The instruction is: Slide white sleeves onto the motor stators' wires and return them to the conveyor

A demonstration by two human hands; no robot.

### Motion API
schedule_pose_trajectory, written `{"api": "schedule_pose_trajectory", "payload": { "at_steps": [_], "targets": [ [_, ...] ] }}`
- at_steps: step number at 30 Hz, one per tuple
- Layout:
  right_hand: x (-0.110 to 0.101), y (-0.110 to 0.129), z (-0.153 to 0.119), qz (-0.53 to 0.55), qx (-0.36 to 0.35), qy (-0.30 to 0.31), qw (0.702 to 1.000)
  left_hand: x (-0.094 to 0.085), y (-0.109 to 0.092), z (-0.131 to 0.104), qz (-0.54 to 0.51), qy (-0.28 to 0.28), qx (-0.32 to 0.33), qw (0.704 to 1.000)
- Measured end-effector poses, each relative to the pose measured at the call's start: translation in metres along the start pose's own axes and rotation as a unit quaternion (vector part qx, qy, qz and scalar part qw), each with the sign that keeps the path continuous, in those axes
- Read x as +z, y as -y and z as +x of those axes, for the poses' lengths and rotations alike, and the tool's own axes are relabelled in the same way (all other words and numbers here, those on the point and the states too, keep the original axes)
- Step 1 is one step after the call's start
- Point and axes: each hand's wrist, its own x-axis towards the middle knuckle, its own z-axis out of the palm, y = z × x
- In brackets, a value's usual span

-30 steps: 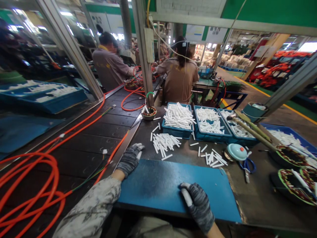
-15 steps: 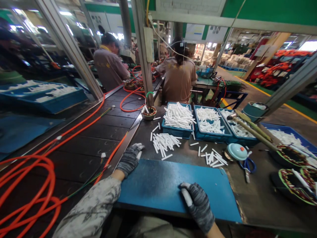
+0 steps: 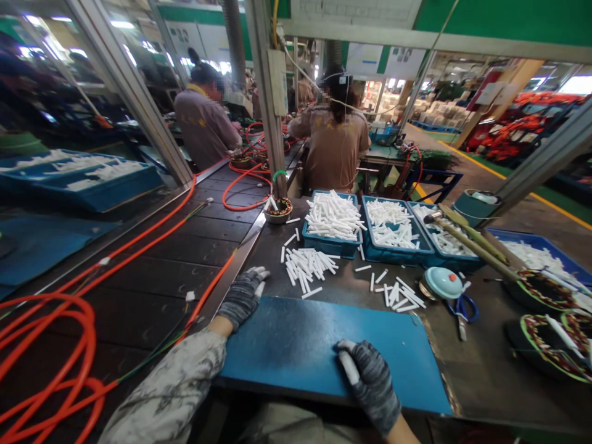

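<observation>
My left hand (image 3: 243,298), in a grey striped glove with pale fingertips, rests at the left edge of the blue mat (image 3: 319,345), fingers stretched towards the bench. It holds nothing. My right hand (image 3: 367,379), gloved alike, lies on the mat's right half with its fingers curled in and the thumb laid alongside; nothing shows in it. Beyond the mat lie a loose pile of white tubes (image 3: 308,268) and a smaller group of them (image 3: 400,296).
Blue bins (image 3: 330,245) of white tubes line the bench's back. Blue scissors (image 3: 462,314), a light-blue lidded pot (image 3: 443,283), a mallet (image 3: 476,246) and wound coils (image 3: 552,345) stand right. Orange hoses (image 3: 87,327) lie on the left conveyor (image 3: 152,265). Two people work ahead.
The orange hoses and their white connectors on the conveyor have shifted slightly left and nearer. The person ahead in brown has moved a little. Both my hands have stayed in place.
</observation>
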Motion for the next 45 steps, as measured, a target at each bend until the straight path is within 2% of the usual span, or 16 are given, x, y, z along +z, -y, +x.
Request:
{"api": "schedule_pose_trajectory", "payload": {
  "at_steps": [14,27,45],
  "targets": [
    [-0.0003,-0.0006,0.0016,-0.002,-0.020,-0.009,1.000,0.0023,0.0009,-0.0005,0.001,-0.011,0.005,1.000],
    [0.0009,-0.0028,0.0008,0.000,-0.012,-0.001,1.000,-0.0003,0.0016,0.0010,0.000,0.005,0.007,1.000],
    [0.0012,-0.0029,0.0008,-0.009,-0.019,-0.009,1.000,0.0060,0.0055,-0.0002,-0.001,-0.014,0.014,1.000]
  ]
}}
